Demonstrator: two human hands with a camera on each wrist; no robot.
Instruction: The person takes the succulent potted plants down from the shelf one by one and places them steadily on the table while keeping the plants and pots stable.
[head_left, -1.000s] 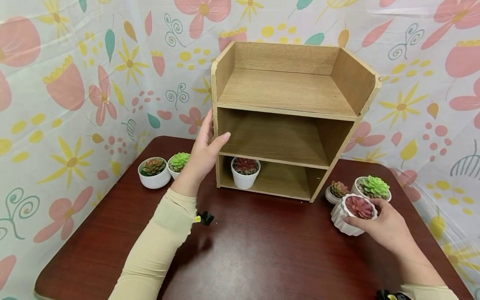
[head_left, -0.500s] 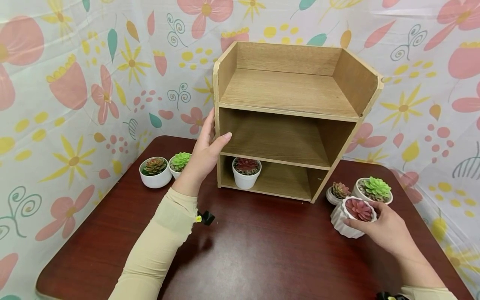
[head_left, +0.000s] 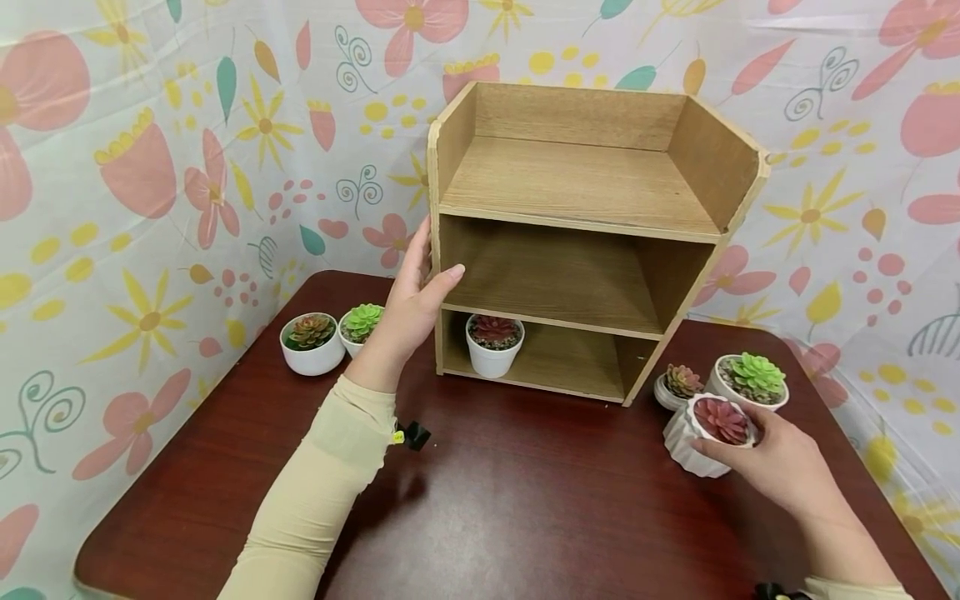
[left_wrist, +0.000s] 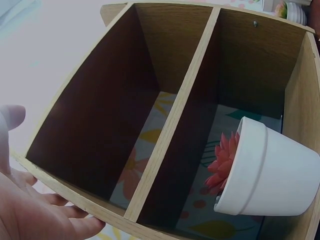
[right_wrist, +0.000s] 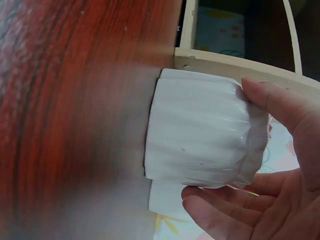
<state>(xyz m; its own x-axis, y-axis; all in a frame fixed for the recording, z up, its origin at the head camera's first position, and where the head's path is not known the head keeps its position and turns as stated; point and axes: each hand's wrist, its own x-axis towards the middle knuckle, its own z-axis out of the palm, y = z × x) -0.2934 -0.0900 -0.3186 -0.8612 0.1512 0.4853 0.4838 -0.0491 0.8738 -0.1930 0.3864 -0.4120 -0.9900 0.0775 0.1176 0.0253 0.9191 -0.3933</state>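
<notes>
My right hand (head_left: pixel 783 458) grips the rim of a white fluted pot with a dark red succulent (head_left: pixel 722 419), thumb on the near side and fingers at the far side. In the right wrist view, the pot's ribbed wall (right_wrist: pixel 200 127) shows close over the red-brown table. My left hand (head_left: pixel 411 308) rests with straight fingers along the outer left side of a wooden shelf unit (head_left: pixel 573 187), its thumb standing off the front edge. Another white pot with a red succulent (head_left: pixel 492 360) stands upright on the bottom shelf, at its left end.
A small pot with a reddish succulent (head_left: pixel 670 392) and a white pot with a green succulent (head_left: pixel 750 387) stand just behind the held pot. At the left are a white bowl-shaped pot (head_left: pixel 313 358) and another green succulent (head_left: pixel 362 322). A floral curtain (head_left: pixel 292 125) hangs behind the table (head_left: pixel 525 492).
Only a slight shift of the head view shows. Both hands, the fluted pot and the shelf unit keep nearly the same places.
</notes>
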